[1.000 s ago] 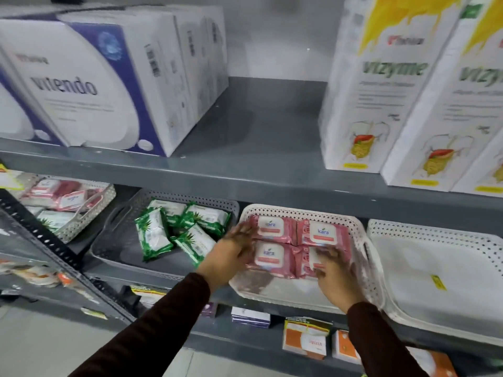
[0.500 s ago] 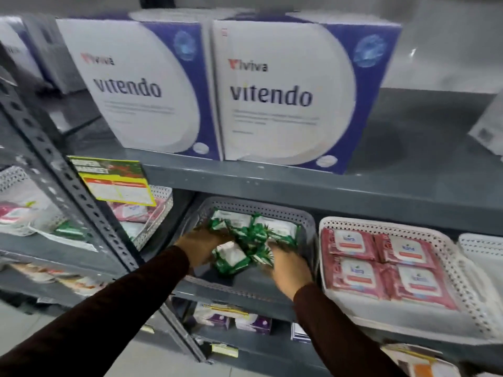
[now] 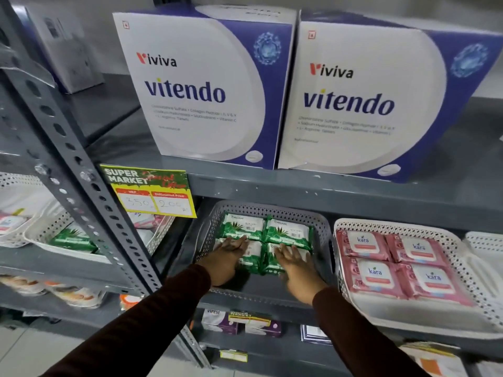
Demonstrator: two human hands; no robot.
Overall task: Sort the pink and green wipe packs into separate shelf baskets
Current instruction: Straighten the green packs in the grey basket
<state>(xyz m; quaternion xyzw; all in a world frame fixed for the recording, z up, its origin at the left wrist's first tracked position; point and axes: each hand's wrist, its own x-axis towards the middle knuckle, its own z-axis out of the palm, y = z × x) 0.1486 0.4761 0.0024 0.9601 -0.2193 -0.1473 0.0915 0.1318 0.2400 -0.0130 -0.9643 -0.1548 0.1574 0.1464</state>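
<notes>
Green wipe packs (image 3: 265, 239) lie flat, long sides left-to-right, two-by-two in the grey basket (image 3: 322, 235), left hand (image 3: 228, 258) and right hand (image 3: 295, 263) pressing open-palmed on the near pair.

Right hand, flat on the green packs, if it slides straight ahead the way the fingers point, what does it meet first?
Probably the rear right green wipe pack: the right hand lies flat on the front right pack, fingers pointing toward the back of the grey basket. Depth is unclear.

Single head-worn wide-angle view, close to grey shelving (image 3: 326, 191), facing forward and slightly down, grey basket (image 3: 322, 232) centred, sleeved arms entering from bottom edge
</notes>
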